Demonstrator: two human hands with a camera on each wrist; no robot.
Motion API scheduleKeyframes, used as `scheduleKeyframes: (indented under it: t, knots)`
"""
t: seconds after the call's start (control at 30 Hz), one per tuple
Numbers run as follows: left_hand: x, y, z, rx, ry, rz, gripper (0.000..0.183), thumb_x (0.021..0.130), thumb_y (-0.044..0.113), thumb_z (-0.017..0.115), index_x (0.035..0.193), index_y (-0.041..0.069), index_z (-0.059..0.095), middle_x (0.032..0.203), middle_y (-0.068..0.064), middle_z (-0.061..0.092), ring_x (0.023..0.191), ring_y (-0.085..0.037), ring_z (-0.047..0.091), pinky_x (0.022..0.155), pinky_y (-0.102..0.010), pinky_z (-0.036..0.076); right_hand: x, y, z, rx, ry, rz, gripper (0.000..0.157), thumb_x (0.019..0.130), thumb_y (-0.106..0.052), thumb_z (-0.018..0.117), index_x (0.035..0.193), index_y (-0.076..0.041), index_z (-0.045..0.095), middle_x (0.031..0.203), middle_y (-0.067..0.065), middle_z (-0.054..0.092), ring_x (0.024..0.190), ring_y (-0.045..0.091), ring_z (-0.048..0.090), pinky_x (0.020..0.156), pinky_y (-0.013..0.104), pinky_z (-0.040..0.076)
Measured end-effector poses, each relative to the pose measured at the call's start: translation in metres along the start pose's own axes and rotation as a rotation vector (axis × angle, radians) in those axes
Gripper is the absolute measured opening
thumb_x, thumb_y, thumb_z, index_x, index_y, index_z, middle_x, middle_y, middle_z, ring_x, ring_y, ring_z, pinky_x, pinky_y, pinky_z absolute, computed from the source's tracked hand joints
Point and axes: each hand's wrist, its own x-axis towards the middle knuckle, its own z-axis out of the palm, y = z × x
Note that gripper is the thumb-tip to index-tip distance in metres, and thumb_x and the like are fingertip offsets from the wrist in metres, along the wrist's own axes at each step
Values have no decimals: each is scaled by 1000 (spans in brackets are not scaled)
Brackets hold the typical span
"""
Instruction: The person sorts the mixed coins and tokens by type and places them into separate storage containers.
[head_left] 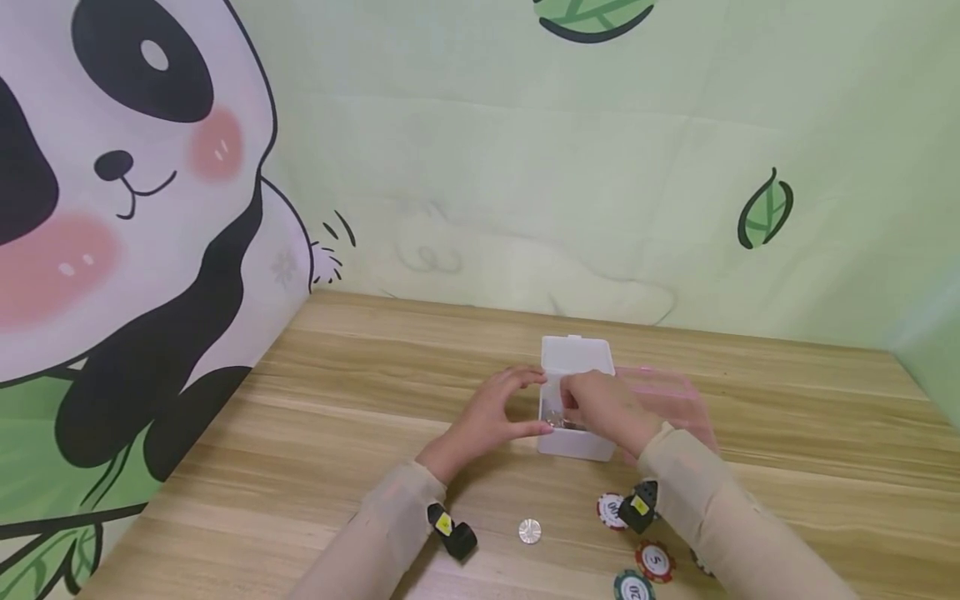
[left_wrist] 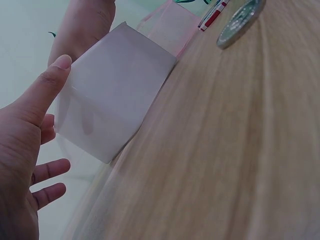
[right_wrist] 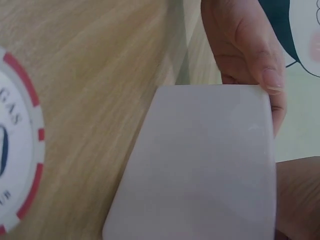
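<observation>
A small white plastic box (head_left: 576,444) stands on the wooden table with its lid (head_left: 576,354) raised at the back. Silvery coins (head_left: 553,419) lie inside it. At the box's left side, my left hand (head_left: 495,412) holds the wall, its thumb on the front corner of the rim and its index finger farther back. Two other left fingers (left_wrist: 50,182) stick out free of the box. My right hand (head_left: 603,404) reaches down into the box with bent fingers; their tips are hidden, so I cannot tell what they hold.
A pink translucent box (head_left: 675,404) lies right of the white one. Nearer me are a silver coin (head_left: 529,531), a red-and-white poker chip (head_left: 611,510), a red chip (head_left: 655,561) and a green chip (head_left: 633,587). A panda-printed cloth (head_left: 480,167) hangs behind the table.
</observation>
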Motion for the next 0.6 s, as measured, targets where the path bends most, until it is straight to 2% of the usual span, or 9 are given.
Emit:
scheduleKeyframes:
  t: [0.23,0.6]
  knots:
    - [0,2,0,-4,-2,-7,63,77,33,80,131,13,55,143,-3,51,130,-24,49,108,-45,41,-5,0,-6,63,8,-20,11,85,-11,70,80,-11,60,70,-1,58,63,13,49,56,23,39]
    - [0,2,0,-3,-4,-18,64,76,32,81,131,14,55,143,-4,51,130,-25,49,108,-44,42,-15,-2,-14,81,28,-19,9,85,-12,72,88,-10,64,85,2,68,72,13,56,67,28,51]
